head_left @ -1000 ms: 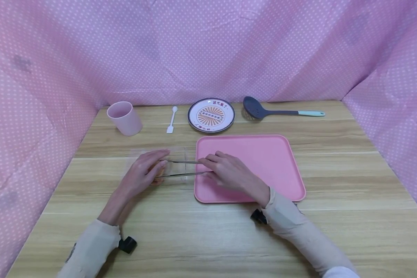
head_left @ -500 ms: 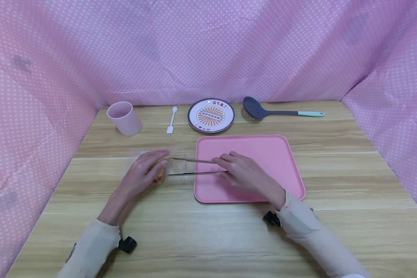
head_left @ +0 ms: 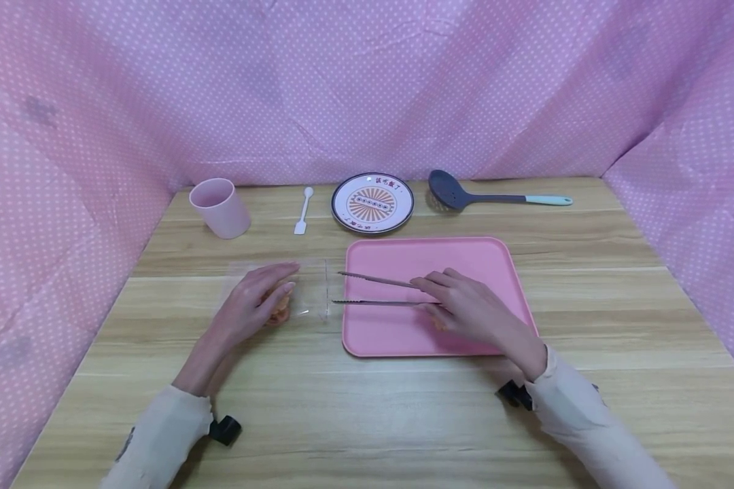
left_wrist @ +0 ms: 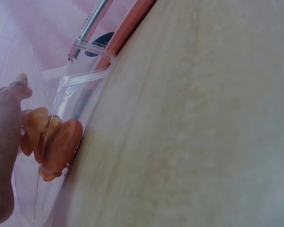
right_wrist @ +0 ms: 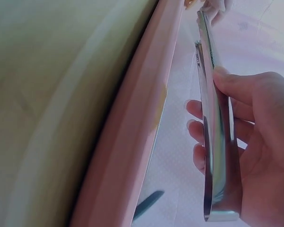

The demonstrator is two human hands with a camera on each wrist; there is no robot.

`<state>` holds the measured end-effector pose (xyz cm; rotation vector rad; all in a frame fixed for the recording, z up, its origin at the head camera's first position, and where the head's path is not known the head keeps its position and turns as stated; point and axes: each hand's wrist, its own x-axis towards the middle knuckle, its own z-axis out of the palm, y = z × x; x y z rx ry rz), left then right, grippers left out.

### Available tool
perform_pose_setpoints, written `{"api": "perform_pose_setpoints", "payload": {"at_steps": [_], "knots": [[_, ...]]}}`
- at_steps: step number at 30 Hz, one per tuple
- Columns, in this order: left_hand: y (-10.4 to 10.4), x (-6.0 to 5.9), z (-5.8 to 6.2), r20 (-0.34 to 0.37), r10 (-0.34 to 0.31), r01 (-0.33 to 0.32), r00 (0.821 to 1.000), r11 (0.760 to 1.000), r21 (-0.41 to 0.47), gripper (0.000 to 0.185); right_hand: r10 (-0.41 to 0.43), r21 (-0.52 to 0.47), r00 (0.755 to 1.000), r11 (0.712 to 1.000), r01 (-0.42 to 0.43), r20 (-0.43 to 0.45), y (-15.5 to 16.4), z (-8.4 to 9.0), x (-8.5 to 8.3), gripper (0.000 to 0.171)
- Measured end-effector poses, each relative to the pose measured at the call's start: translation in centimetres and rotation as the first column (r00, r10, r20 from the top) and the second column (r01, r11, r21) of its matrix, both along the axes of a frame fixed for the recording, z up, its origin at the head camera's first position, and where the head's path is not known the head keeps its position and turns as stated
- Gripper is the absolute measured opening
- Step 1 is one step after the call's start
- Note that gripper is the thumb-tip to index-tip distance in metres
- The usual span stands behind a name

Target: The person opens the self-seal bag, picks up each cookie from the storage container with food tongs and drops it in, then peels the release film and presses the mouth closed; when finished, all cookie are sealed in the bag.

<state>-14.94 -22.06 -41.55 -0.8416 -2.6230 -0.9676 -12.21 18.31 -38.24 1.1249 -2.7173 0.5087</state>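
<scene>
My left hand (head_left: 251,305) grips a clear plastic bag (head_left: 310,288) that lies left of the pink tray (head_left: 397,258). Inside the bag are rounded orange-brown pieces (left_wrist: 61,146), partly hidden by the hand in the head view. The bag's mouth gapes toward the tray in the left wrist view. Over the tray, my right hand (head_left: 471,305) holds metal tongs (right_wrist: 220,156) between thumb and fingers. Their serrated tips point left, spread apart with nothing between them. A small yellow-orange piece (head_left: 439,324) lies on the tray, partly covered by the right hand.
Along the back stand a pink cup (head_left: 223,210), a white small spoon (head_left: 303,210), a patterned round plate (head_left: 372,204) and a dark slotted spoon (head_left: 455,193) with a mint handle end. Pink dotted cloth (head_left: 367,88) hangs behind the wooden table (head_left: 355,421).
My right hand has drawn the tongs rightward out of the bag to over the tray, uncovering the bag's mouth. The left hand has stayed in place.
</scene>
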Motion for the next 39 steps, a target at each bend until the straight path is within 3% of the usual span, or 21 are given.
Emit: {"api": "perform_pose_setpoints", "payload": {"at_steps": [15, 39], "knots": [[-0.1, 0.0, 0.0, -0.007, 0.002, -0.002, 1.000, 1.000, 0.010, 0.036, -0.150, -0.011, 0.987, 0.989, 0.150, 0.054, 6.2, -0.2, 3.1, 0.041], [-0.1, -0.1, 0.1, -0.003, -0.004, 0.004, 1.000, 1.000, 0.006, 0.035, -0.176, -0.017, 0.984, 0.984, 0.175, -0.023, 12.0, -0.1, 7.1, 0.046]]}}
